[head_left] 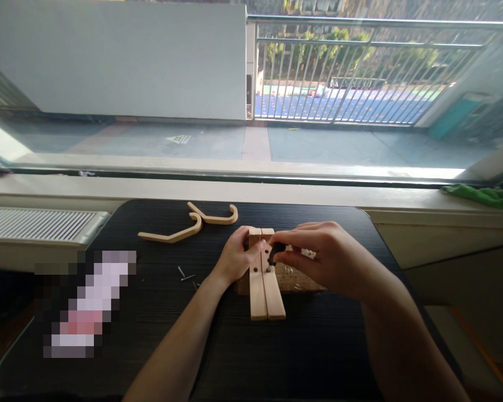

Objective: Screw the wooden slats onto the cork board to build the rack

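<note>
Two pale wooden pieces [259,296] lie side by side with a narrow seam between them and dark round holes in their faces. My left hand [237,257] is closed around their upper left part, its thumb across the top. In my right hand [314,248] a small black tool [276,253] is pinched between thumb and fingers. It points down at a dark spot on the right-hand piece; its exact kind is hard to make out. Under the wood is a brown block [305,283] with small shiny bits on top, partly hidden by my right hand.
Two bent wooden pieces, one nearer [170,235] and one farther [213,219], lie at the back left of the black table [163,335]. Several screws [186,276] are left of my left hand. A blurred-out item [96,301] lies farther left. Beyond stand a windowsill [193,191] and green cloth [482,196].
</note>
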Demonstrator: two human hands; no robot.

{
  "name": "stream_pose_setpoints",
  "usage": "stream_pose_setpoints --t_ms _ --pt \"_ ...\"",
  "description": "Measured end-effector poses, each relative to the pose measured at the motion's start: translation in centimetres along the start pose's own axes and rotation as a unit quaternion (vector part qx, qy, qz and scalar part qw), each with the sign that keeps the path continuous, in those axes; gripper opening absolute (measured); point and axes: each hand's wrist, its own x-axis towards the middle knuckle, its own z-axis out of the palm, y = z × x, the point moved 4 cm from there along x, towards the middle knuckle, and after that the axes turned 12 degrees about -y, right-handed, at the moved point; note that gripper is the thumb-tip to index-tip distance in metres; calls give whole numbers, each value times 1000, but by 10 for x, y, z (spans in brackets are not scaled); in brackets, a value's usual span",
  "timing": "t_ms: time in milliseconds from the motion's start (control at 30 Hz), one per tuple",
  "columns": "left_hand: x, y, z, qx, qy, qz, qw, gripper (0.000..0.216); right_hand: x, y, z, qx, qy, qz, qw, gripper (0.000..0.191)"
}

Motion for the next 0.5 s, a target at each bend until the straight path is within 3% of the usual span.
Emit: stream_pose_setpoints --t_ms 500 --pt "0 0 0 -2 -1 4 1000 9 -1 0 0 -43 10 43 998 16"
